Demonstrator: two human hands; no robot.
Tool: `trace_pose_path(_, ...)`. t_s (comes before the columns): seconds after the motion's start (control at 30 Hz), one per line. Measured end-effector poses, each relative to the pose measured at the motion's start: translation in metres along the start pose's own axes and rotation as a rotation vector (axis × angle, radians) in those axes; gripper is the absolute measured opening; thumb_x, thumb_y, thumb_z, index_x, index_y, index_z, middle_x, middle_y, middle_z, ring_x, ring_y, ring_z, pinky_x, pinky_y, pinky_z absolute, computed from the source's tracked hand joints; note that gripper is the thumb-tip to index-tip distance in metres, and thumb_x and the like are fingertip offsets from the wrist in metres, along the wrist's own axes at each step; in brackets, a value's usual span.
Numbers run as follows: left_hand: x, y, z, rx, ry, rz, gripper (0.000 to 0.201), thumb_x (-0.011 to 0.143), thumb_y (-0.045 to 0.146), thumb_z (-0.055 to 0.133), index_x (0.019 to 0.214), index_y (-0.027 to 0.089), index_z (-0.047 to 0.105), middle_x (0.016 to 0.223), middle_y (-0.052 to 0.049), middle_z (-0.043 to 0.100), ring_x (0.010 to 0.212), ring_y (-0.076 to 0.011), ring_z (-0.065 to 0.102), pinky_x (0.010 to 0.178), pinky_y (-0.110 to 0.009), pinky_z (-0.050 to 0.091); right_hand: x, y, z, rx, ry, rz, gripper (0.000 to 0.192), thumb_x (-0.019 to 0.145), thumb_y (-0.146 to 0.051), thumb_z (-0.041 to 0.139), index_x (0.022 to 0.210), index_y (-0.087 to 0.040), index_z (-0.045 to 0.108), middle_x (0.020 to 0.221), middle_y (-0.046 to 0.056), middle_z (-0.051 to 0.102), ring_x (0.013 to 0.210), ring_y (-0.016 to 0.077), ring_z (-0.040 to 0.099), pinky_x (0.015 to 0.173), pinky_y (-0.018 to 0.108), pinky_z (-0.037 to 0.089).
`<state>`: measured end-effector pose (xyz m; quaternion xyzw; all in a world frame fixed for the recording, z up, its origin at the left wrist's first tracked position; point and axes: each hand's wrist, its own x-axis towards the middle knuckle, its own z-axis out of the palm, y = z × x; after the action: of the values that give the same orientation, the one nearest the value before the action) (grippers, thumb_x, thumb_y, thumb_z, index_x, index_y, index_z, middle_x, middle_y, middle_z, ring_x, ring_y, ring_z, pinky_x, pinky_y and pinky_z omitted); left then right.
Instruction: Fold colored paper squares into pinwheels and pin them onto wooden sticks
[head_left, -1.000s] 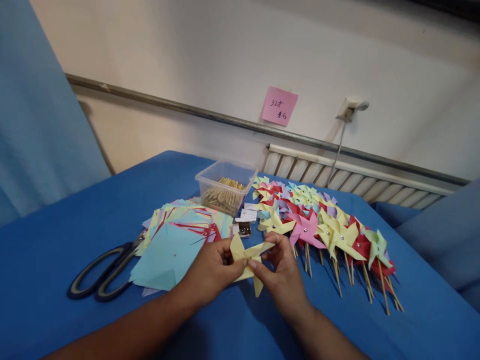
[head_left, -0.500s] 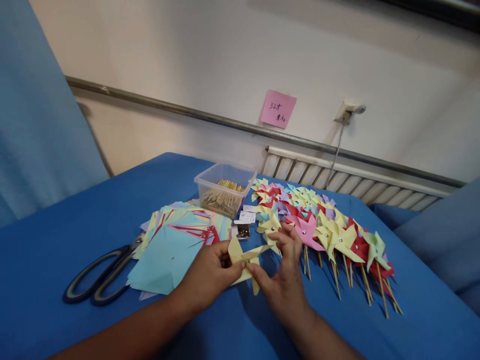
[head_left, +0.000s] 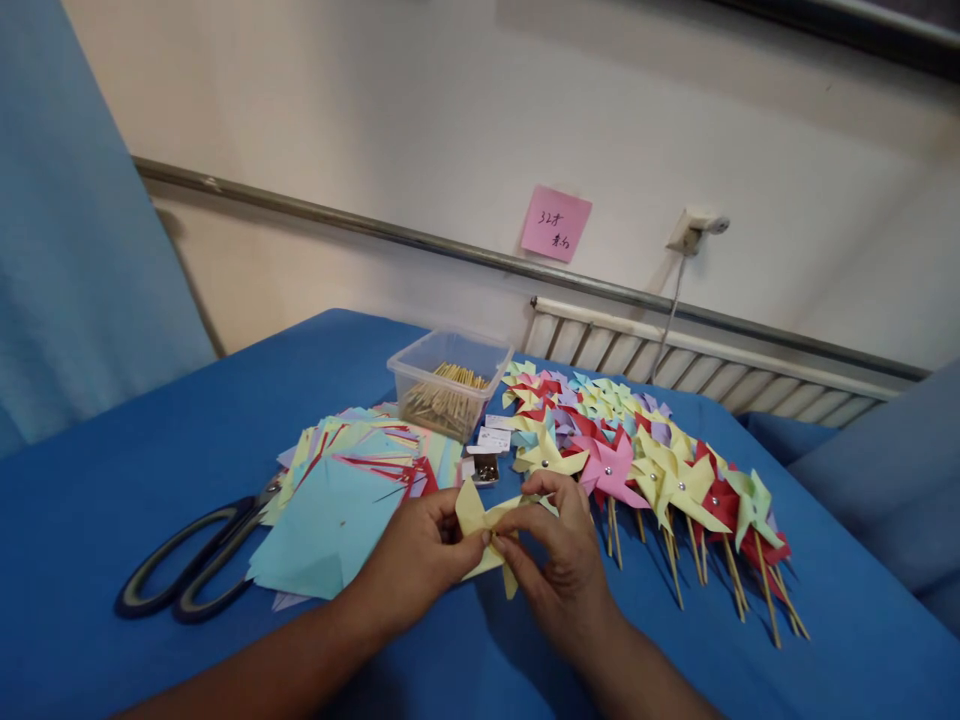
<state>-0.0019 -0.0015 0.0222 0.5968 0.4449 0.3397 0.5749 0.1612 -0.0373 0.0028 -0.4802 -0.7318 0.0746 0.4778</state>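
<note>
The fingers (head_left: 491, 537) of both hands pinch a half-folded yellow paper pinwheel (head_left: 486, 530) held just above the blue tabletop (head_left: 150, 430), low in the middle of the view. The left hand (head_left: 420, 555) grips the pinwheel's left side, thumb on top and fingers curled underneath. The right hand (head_left: 562, 560) closes on its right side, thumb and forefinger bending one yellow point toward the centre. Just beyond the left hand lies a loose fan of cut paper squares (head_left: 345, 490), mostly light blue, yellow and red. To the left of that stack rest black-handled scissors (head_left: 187, 565), blades tucked under the paper's edge. Beyond the right hand, a long row of finished pinwheels (head_left: 652, 450) in yellow, pink, red, green and purple lies on thin wooden sticks, running toward the far right. Behind the hands stands a clear plastic box (head_left: 448, 385) holding wooden sticks, with a small open box of metal pins (head_left: 487, 467) just in front of it. On the wall behind, a pink sticky note (head_left: 556, 223) hangs above a metal rail.
</note>
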Motion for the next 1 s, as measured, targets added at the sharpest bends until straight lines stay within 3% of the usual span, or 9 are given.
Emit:
trace_pose_path(0.33,-0.0009,0.0018,0.0019,0.011,0.012,-0.009,0.023,0.066,0.028,0.067,0.084,0.014,0.065,0.074,-0.003,0.07,0.066,-0.0182,0.063,0.062,-0.028,0.046,0.0001,0.0023,-0.0027,0.123,-0.065,0.071,0.01,0.077,-0.015,0.065,0.082,-0.023,0.061,0.119,0.006,0.045,0.11,0.024,0.05,0.09,0.04,0.042)
trace_pose_path(0.7,-0.001,0.0044,0.0018,-0.06,0.051,0.0,0.021,0.068,0.026,0.066,0.084,0.014,0.065,0.074,-0.001,0.068,0.066,-0.0165,0.061,0.061,-0.025,0.045,-0.0015,0.001,0.0009,0.18,0.022,0.104,0.01,0.078,-0.015,0.064,0.084,-0.021,0.06,0.117,0.008,0.052,0.113,0.0234,0.05,0.097,0.04,0.039)
trace_pose_path(1.0,-0.0046,0.0026,0.0012,0.077,0.048,0.064,0.013,0.073,0.028,0.061,0.077,0.016,0.061,0.071,0.0,0.065,0.064,-0.0156,0.058,0.06,-0.025,0.044,-0.0035,-0.0015,0.0004,0.181,0.03,0.101,0.01,0.079,-0.014,0.062,0.085,-0.021,0.059,0.119,0.007,0.05,0.114,0.0222,0.05,0.097,0.039,0.039)
